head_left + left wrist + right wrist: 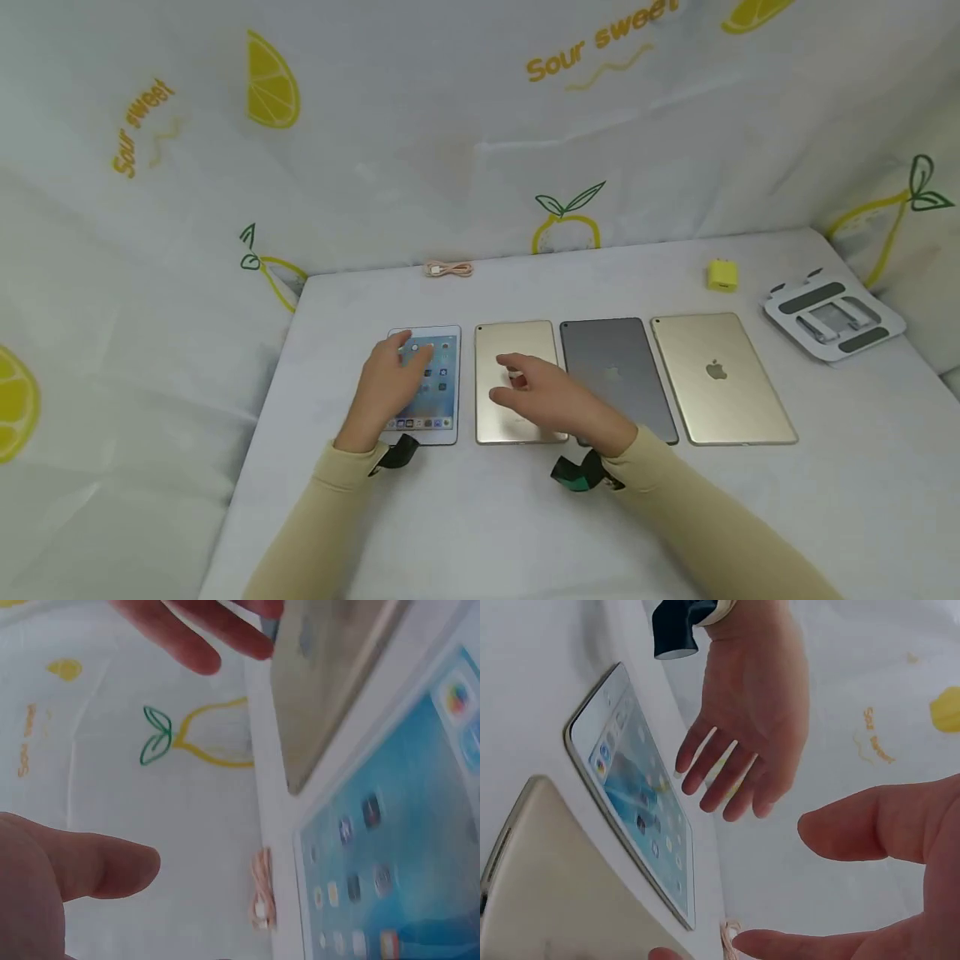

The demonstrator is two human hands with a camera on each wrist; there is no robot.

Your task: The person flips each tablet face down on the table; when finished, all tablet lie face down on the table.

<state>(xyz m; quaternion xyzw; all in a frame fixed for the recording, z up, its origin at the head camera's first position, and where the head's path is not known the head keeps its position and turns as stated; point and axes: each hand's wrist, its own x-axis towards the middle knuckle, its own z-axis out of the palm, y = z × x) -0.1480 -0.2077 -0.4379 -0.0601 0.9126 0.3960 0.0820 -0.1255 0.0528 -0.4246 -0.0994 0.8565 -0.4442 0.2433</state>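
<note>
A white tablet (pixel 442 392) lies face up with its screen lit, showing app icons. Over it hovers my left hand (pixel 386 379), and the right wrist view shows those fingers straight and apart from the screen. To its right a gold tablet (pixel 495 333) lies face down. My right hand (pixel 551 396) is held above that gold tablet and the near part of a dark grey tablet (pixel 600 342), its thumb and fingers spread with nothing between them. A larger gold tablet (pixel 723 379) with an apple logo lies face down at the right end of the row.
Behind the row lie a coiled pink cable (pixel 448 268) and a yellow charger plug (pixel 722 275). A white-and-grey folding stand (pixel 834 317) sits at the table's right. A white cloth (pixel 420 183) printed with lemons hangs behind the table (pixel 465 517).
</note>
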